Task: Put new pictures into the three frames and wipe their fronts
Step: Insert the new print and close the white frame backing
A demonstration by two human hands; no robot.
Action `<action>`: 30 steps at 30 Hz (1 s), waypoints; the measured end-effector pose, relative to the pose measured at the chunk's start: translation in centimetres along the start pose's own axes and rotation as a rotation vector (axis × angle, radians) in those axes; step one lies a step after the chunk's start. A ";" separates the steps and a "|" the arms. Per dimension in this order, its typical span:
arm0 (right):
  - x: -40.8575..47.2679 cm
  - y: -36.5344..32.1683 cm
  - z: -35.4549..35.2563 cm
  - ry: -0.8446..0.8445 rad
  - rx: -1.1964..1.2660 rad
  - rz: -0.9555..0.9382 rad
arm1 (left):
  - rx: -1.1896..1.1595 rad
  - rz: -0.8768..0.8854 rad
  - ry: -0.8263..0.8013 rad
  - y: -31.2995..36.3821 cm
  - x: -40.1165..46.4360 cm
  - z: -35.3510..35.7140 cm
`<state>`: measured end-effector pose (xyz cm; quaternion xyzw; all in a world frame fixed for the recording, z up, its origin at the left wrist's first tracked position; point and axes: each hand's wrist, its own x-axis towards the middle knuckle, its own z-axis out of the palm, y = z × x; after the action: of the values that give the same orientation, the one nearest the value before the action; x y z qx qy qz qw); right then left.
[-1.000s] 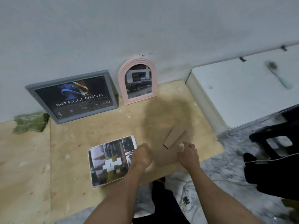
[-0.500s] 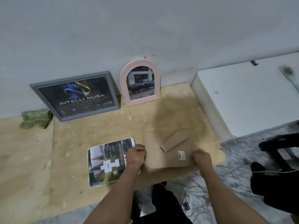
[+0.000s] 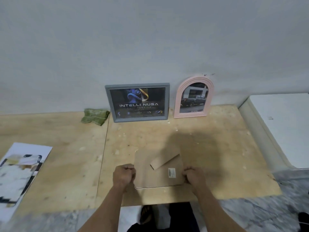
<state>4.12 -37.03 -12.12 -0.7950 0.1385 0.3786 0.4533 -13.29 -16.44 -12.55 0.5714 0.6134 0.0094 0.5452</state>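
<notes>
Now my left hand (image 3: pixel 124 175) and right hand (image 3: pixel 194 176) each pinch a side of the brown frame back (image 3: pixel 157 169), lying face-down near the plywood board's (image 3: pixel 66 164) front edge; grey frame (image 3: pixel 137 102) and pink arched frame (image 3: pixel 194 97) lean at its back edge.

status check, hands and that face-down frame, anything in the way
Left hand and right hand closed on side edges of face-down frame. Backing on, stand flap up. Nothing blocking; green cloth sits by wall.

Single head view: looks forward-down, close over plywood floor (image 3: pixel 66 164), facing wall (image 3: pixel 150 39); edges apparently blurred.
</notes>
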 end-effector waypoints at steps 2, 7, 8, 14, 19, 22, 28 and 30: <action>-0.2 0.3 0.2 0.011 -0.002 0.015 | 0.038 0.016 -0.020 -0.4 0.0 0.2; 0.1 0.8 0.4 0.060 -0.066 -0.007 | 0.071 0.041 0.017 -0.7 -0.4 0.9; 0.1 0.8 0.5 0.068 -0.089 -0.012 | 0.070 0.046 0.034 -0.5 -0.7 1.0; 0.9 0.9 1.2 0.157 -0.225 -0.015 | 0.095 0.033 0.089 0.2 -1.3 1.8; 1.1 0.2 1.3 0.155 -0.290 -0.006 | 0.153 0.021 0.016 0.2 -0.8 2.1; 2.1 0.6 0.9 0.110 -0.215 0.053 | 0.064 -0.026 -0.053 -0.3 0.3 1.6; 1.7 0.2 0.8 -0.004 0.068 0.141 | -0.198 -0.115 -0.192 0.1 0.5 0.8; 1.7 -0.2 1.1 -0.015 0.029 0.082 | -0.198 -0.098 -0.198 0.3 0.7 0.8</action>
<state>4.92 -35.79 -13.56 -0.7791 0.1733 0.4008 0.4498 -12.36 -16.32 -13.20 0.4822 0.5799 -0.0133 0.6566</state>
